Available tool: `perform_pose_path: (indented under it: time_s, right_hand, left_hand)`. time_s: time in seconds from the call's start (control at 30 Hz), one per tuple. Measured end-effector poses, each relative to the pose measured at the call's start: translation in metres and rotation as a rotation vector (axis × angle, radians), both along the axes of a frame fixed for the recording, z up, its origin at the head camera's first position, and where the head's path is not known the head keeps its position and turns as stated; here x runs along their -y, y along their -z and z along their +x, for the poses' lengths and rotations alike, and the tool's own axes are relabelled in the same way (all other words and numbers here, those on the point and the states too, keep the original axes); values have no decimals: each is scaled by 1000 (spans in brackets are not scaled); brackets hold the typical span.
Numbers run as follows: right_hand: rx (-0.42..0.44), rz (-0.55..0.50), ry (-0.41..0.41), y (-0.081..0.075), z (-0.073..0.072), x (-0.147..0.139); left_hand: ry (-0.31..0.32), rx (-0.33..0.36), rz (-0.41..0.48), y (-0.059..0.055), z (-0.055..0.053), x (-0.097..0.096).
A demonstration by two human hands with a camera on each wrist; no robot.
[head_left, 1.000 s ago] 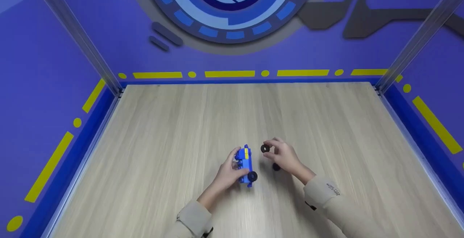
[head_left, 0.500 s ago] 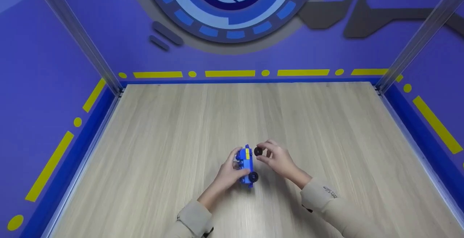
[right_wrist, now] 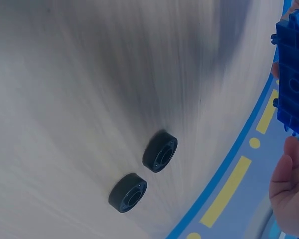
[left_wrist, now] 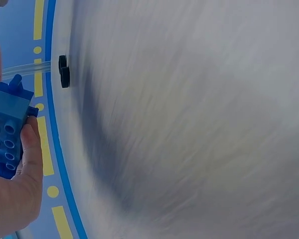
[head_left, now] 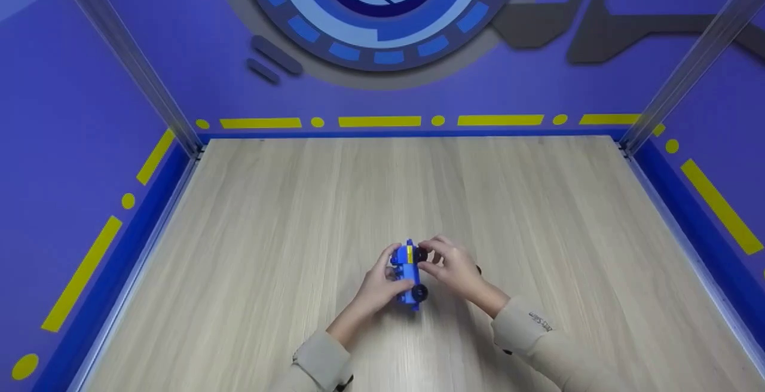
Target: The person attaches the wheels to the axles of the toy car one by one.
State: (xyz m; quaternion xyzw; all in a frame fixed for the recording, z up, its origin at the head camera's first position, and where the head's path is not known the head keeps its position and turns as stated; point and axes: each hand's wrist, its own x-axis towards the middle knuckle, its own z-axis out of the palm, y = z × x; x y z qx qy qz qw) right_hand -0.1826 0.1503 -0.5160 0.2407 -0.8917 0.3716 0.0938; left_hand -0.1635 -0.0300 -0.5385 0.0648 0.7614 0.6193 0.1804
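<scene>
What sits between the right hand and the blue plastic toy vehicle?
The head view shows a round black wheel, pinched in the right hand beside the blue plastic toy vehicle; whether it touches, I can't tell.

The person wears long beige sleeves. The left sleeve and right sleeve each end in a broad cuff; the right cuff bears dark lettering, too small to read. Black bits peek out beneath both cuffs. The left hand and right hand are bare.
</scene>
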Motion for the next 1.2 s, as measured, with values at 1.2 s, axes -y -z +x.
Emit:
perform_pose_path:
  time_s: [1.2]
  right_hand:
    - [-137,6,143,8,8,12]
  left_hand:
    - [-8,-59,-29,-6,4,-3]
